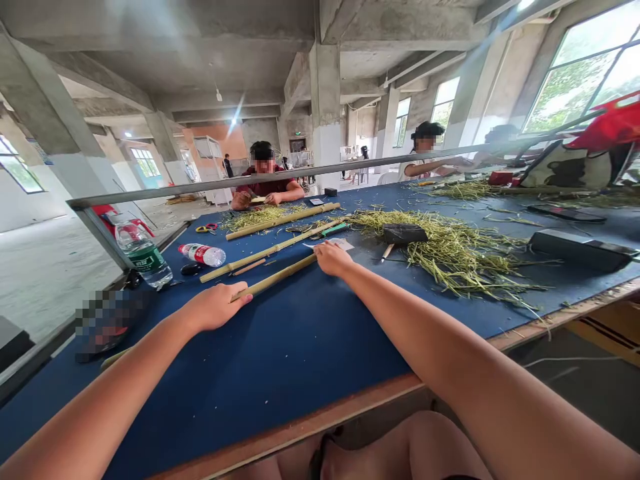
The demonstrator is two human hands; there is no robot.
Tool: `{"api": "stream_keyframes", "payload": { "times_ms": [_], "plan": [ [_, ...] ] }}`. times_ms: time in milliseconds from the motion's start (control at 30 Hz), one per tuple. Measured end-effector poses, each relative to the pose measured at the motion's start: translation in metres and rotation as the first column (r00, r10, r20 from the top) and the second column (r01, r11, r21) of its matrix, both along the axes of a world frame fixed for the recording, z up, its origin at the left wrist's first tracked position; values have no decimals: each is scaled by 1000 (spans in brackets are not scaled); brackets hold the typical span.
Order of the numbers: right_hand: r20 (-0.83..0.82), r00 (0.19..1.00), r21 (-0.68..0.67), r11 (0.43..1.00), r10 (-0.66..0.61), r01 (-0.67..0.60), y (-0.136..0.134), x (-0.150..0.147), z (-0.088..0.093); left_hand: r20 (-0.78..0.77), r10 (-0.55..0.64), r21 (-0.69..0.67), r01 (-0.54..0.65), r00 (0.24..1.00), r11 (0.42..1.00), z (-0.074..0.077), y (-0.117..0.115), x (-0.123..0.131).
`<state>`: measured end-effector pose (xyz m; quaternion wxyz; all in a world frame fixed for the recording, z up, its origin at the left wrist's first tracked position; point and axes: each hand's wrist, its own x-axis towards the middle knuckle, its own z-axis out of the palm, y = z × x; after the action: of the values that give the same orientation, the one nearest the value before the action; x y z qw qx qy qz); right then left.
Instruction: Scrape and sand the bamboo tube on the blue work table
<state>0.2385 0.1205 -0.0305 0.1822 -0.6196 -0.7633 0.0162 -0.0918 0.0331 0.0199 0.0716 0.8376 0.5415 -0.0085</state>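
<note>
A bamboo strip (280,275) runs slantwise above the blue tabletop, one end in each of my hands. My left hand (220,307) is closed round its near left end, thumb along it. At the far right end, my right hand (332,258) is also closed on the strip, its fingertips partly hidden. Just beyond lies a second long bamboo piece (265,252), with a thin brown sliver (250,267) beside it. Under and behind my right hand is a pale sheet of paper (345,244). A green-handled tool (334,230) rests close by.
Bamboo shavings (460,260) are heaped at the right, near a black block (405,233) and a dark box (580,250). Two water bottles (145,257) (203,255) and scissors (207,228) are at the left. A metal bar (280,177) crosses ahead; people sit beyond.
</note>
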Motion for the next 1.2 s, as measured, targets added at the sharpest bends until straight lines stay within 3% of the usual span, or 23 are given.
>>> {"api": "stream_keyframes", "payload": {
  "times_ms": [67, 133, 233, 333, 467, 533, 700, 867, 1200],
  "plan": [
    [-4, 998, -7, 998, -69, 69, 3, 8, 1, 6, -2, 0, 2, 1000, 1000, 0, 0, 0],
    [2, 999, 1, 999, -48, 48, -1, 1, 1, 10, -3, 3, 3, 1000, 1000, 0, 0, 0],
    [13, 990, 16, 990, 137, -137, -17, -29, -1, -8, -7, 5, 7, 1000, 1000, -1, 1, 0],
    [7, 935, 77, 932, 354, -353, -36, -60, -2, -19, -2, 3, 2, 1000, 1000, -4, 3, -1],
    [4, 881, 119, 875, 473, -470, -44, -72, -1, -41, 7, 5, -7, 999, 1000, -5, 4, 0],
    [1, 887, 108, 882, 461, -458, -39, -63, 1, -56, 21, 16, -20, 998, 1000, -5, 3, 1],
    [-1, 955, 70, 953, 296, -295, -24, -32, 7, -100, 68, 41, -65, 993, 997, -1, -1, 4],
    [42, 965, 50, 964, 260, -262, -23, -27, 7, -120, 37, 41, -33, 992, 999, -1, -2, 4],
    [59, 914, 80, 911, 401, -405, -35, -54, 1, -86, 45, 17, -43, 995, 999, -1, 0, 4]
  ]
}}
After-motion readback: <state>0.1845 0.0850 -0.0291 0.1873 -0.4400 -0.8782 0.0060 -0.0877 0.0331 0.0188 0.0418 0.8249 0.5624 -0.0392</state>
